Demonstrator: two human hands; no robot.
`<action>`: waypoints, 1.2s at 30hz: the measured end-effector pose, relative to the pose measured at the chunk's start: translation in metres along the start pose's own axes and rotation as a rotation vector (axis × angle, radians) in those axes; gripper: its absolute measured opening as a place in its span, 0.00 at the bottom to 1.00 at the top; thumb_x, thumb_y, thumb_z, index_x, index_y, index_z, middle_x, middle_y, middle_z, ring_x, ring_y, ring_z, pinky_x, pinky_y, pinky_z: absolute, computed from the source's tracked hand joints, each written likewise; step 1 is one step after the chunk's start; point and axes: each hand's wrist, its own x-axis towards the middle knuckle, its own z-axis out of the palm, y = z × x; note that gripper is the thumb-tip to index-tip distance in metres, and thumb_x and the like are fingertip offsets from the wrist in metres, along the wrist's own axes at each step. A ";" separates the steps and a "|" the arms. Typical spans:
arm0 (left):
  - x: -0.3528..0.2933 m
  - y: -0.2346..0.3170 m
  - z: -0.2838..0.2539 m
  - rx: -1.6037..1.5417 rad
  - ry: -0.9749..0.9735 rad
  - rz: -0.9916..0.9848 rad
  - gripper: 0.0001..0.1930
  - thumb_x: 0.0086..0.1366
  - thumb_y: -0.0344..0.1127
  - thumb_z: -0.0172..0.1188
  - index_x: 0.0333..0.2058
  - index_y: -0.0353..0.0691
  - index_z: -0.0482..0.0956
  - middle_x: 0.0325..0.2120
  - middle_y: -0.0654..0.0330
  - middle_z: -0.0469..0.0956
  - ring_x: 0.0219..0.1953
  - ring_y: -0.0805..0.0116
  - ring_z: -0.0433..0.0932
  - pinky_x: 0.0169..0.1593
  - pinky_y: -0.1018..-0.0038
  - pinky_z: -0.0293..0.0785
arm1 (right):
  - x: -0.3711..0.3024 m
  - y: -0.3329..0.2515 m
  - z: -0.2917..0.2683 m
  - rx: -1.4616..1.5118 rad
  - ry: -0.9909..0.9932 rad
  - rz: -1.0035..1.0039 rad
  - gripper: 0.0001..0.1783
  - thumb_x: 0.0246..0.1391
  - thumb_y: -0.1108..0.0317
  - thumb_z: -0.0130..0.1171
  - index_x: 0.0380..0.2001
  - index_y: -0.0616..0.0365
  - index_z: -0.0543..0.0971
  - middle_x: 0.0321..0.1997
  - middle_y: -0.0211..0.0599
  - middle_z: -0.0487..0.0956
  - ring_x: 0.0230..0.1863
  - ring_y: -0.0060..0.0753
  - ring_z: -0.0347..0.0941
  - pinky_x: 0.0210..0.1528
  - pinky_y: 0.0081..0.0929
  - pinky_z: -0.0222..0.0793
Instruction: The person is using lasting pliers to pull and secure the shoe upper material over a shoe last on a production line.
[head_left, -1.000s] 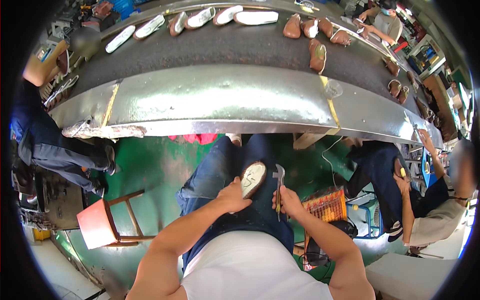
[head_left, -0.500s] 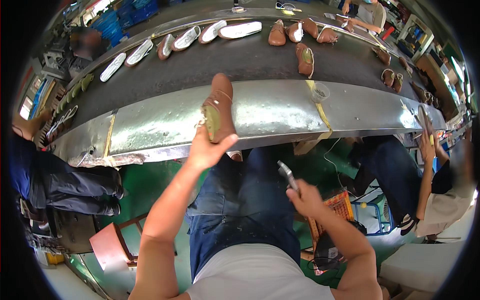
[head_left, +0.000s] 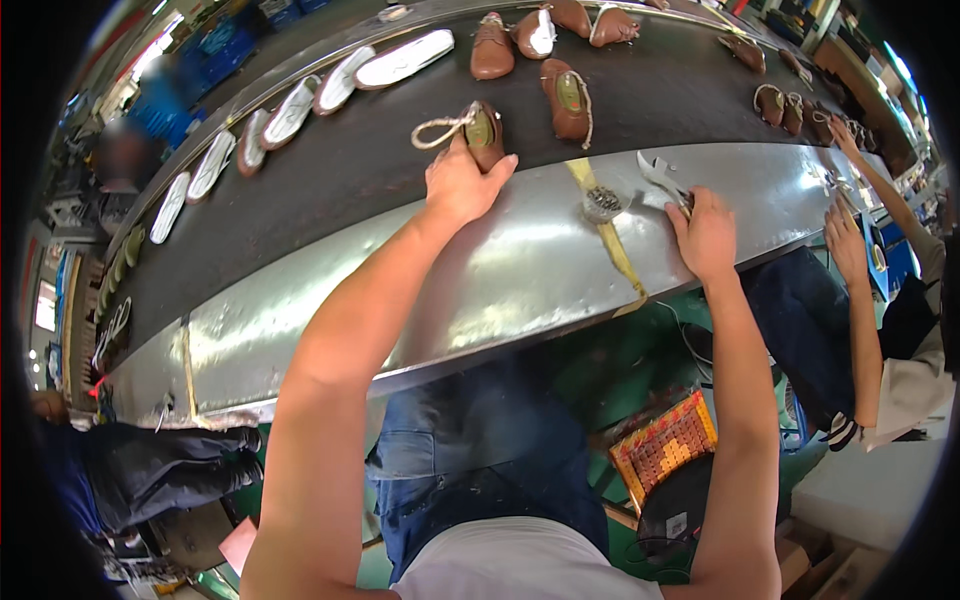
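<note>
Brown shoe clasped by left grip, left of the cup; hammer, clutched by right grip alongside, could nudge it over!

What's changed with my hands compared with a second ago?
Your left hand has carried the brown shoe forward from your lap to the dark work surface, turning it from sole up to opening up; the hand still touches it. Your right hand has brought the metal tool forward to the metal ledge, still in hand. The white-soled shoes further back keep their row.
</note>
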 end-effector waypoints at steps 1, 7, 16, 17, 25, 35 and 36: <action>0.020 -0.001 0.012 -0.002 -0.006 0.005 0.45 0.57 0.58 0.65 0.63 0.30 0.61 0.57 0.38 0.70 0.61 0.44 0.68 0.63 0.53 0.63 | 0.000 -0.001 0.000 -0.004 -0.001 0.006 0.22 0.55 0.55 0.63 0.45 0.61 0.74 0.41 0.48 0.79 0.44 0.53 0.75 0.47 0.44 0.66; 0.097 0.012 0.039 0.262 -0.230 0.185 0.57 0.52 0.60 0.69 0.70 0.35 0.47 0.68 0.44 0.56 0.71 0.47 0.52 0.68 0.53 0.54 | 0.001 0.001 -0.005 0.112 -0.028 0.050 0.23 0.52 0.56 0.66 0.43 0.62 0.75 0.40 0.48 0.78 0.43 0.53 0.74 0.48 0.42 0.66; 0.166 -0.165 -0.065 0.445 0.208 0.039 0.26 0.62 0.43 0.57 0.57 0.38 0.74 0.57 0.44 0.73 0.63 0.52 0.68 0.67 0.64 0.61 | 0.003 -0.007 -0.008 0.096 -0.038 0.069 0.24 0.51 0.58 0.67 0.45 0.64 0.75 0.41 0.49 0.78 0.44 0.54 0.74 0.48 0.42 0.66; 0.175 -0.186 -0.078 0.506 0.222 -0.007 0.27 0.63 0.45 0.57 0.58 0.38 0.73 0.60 0.43 0.69 0.66 0.50 0.62 0.69 0.62 0.58 | 0.003 -0.007 -0.005 0.109 -0.042 0.063 0.24 0.51 0.58 0.67 0.45 0.64 0.75 0.41 0.49 0.78 0.44 0.54 0.74 0.48 0.42 0.66; 0.243 -0.225 -0.094 0.334 0.351 -0.232 0.47 0.54 0.76 0.55 0.69 0.61 0.60 0.73 0.43 0.35 0.74 0.40 0.34 0.72 0.51 0.42 | -0.008 0.003 -0.009 0.042 -0.075 0.139 0.22 0.50 0.63 0.67 0.46 0.63 0.74 0.43 0.49 0.77 0.44 0.54 0.72 0.49 0.42 0.67; 0.357 -0.219 -0.114 0.546 -0.367 -0.159 0.54 0.49 0.85 0.48 0.62 0.46 0.72 0.67 0.43 0.55 0.64 0.46 0.59 0.69 0.56 0.48 | -0.008 -0.003 -0.004 0.069 -0.156 0.250 0.21 0.50 0.67 0.66 0.46 0.62 0.73 0.44 0.47 0.76 0.44 0.51 0.72 0.49 0.39 0.67; 0.360 -0.215 -0.106 0.641 -0.222 -0.128 0.56 0.52 0.84 0.45 0.57 0.33 0.76 0.54 0.44 0.73 0.58 0.51 0.66 0.66 0.60 0.52 | -0.009 -0.004 -0.004 0.057 -0.163 0.249 0.21 0.50 0.67 0.66 0.46 0.62 0.73 0.44 0.47 0.76 0.44 0.51 0.72 0.49 0.39 0.67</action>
